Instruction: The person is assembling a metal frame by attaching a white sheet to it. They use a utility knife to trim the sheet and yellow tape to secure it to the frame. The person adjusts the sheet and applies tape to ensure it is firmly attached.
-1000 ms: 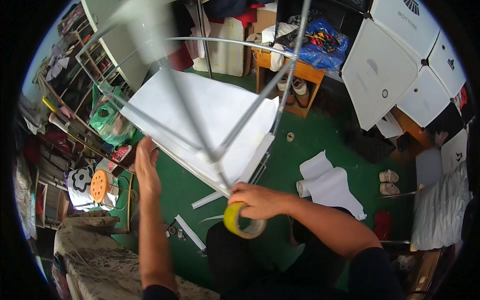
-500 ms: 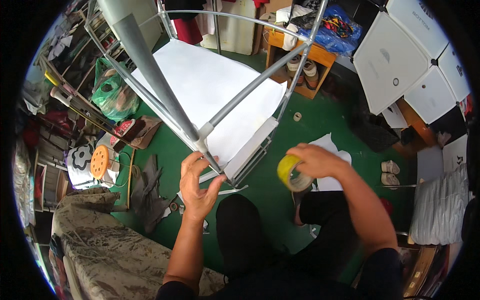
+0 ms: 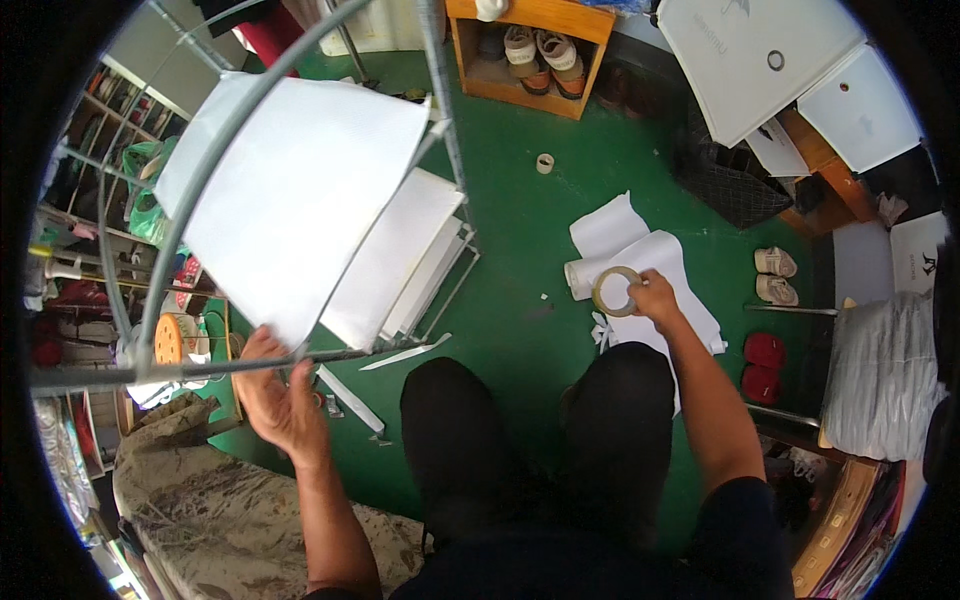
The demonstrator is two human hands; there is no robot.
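Observation:
A grey metal tube rack (image 3: 190, 215) with white sheets (image 3: 300, 170) on its tiers leans across the left side. My left hand (image 3: 283, 412) is closed at its near lower tube, the fingers at the sheet's corner and the thumb below the tube. In my right hand (image 3: 655, 298) is a roll of tape (image 3: 602, 296), pinched by its rim with the ring facing up. Beneath that roll, white paper (image 3: 672, 262) lies on the floor, partly rolled, with small torn scraps (image 3: 602, 331) near it.
A camouflage cloth (image 3: 230, 510) covers something at the lower left. White strips (image 3: 350, 400) and a small tape roll (image 3: 545, 163) lie on the green floor. Shoes sit in a wooden cabinet (image 3: 598, 60) at the back. White cube storage (image 3: 770, 70) stands at the right.
The rack now appears farther left and turned, its tubes crossing differently. My left hand has moved left and down with it. My right hand has carried the tape roll right and up over the paper.

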